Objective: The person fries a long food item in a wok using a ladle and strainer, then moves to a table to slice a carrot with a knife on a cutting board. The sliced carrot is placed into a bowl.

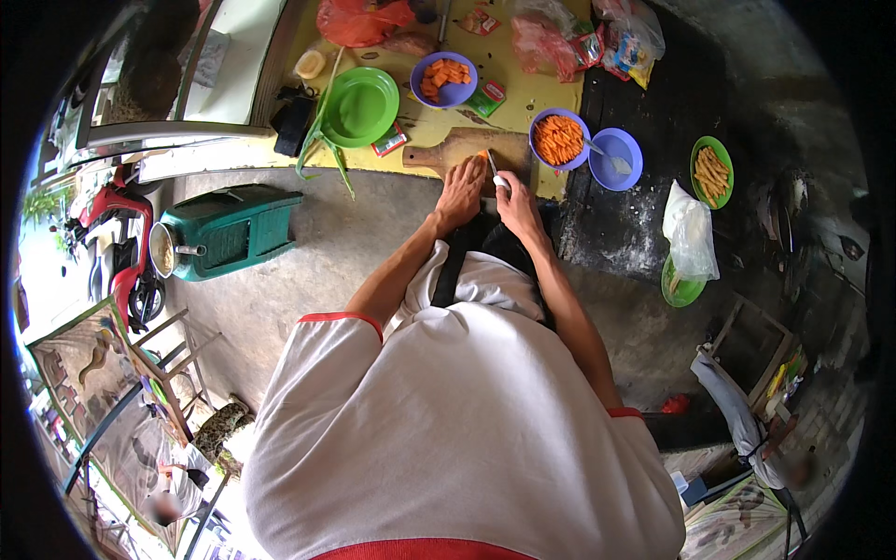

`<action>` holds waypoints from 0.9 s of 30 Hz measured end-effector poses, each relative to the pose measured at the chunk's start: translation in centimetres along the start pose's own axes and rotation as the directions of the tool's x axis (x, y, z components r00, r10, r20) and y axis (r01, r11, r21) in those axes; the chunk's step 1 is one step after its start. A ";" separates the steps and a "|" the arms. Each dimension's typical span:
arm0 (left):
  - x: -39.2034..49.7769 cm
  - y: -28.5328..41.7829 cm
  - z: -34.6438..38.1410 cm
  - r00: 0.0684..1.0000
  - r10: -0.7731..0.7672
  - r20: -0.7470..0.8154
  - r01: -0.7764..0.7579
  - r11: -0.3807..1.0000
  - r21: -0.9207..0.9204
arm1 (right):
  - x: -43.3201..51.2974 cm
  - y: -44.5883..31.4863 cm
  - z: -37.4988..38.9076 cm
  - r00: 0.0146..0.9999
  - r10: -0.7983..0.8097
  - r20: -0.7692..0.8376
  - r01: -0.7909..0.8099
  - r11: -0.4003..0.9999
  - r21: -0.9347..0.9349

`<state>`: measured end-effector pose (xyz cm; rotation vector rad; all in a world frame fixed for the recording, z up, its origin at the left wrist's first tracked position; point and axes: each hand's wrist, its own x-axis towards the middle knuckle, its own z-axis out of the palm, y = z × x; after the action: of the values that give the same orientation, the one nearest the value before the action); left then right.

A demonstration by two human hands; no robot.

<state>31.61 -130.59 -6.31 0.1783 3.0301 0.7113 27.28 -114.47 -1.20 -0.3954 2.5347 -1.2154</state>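
Observation:
My left hand [462, 187] presses its fingertips on a small orange vegetable piece [483, 153] on the wooden cutting board [444, 155]. In my right hand [519, 204] is a knife with a white handle [500, 181]; its blade [493, 162] points away from me, beside the orange piece. A purple bowl [458, 94] beyond the board holds orange chunks. Just right of the board, another purple bowl [568, 166] is full of thin orange sticks. Touching it is a third purple bowl [607, 175] with a spoon and some white stuff inside.
A green plate [360, 105] and long green leaves [312, 140] lie left of the board. On the dark tabletop [609, 234] at right are a green plate of pale fried sticks [712, 173] and a plastic bag of white powder [689, 224]. A green plastic stool [231, 234] stands at left.

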 end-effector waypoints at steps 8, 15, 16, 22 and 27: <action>0.2 -0.2 0.2 1.000 -0.004 0.001 0.004 0.999 -0.045 | 0.7 -0.8 -0.1 1.000 0.024 -0.002 -0.024 1.000 0.006; 0.2 -0.4 0.1 1.000 0.011 0.010 -0.010 0.998 -0.059 | 0.7 -1.8 0.8 0.995 0.085 -0.048 -0.087 0.995 -0.052; 0.2 -0.4 0.1 0.999 -0.006 0.049 0.008 0.999 -0.036 | 0.6 -1.9 0.9 0.995 0.082 -0.053 -0.085 0.994 -0.068; 0.5 -0.6 0.5 0.994 0.009 0.108 -0.016 0.998 0.065 | 0.1 -1.8 1.1 0.996 0.031 -0.085 -0.037 0.997 -0.068; 0.7 -0.8 0.9 0.995 -0.015 0.099 0.007 0.997 0.077 | -0.5 -2.2 1.2 0.997 0.071 -0.020 -0.073 0.986 -0.146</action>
<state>30.87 -130.83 -7.51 0.1928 2.9623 0.5677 28.42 -116.47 -0.10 -0.3252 2.6362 -1.0127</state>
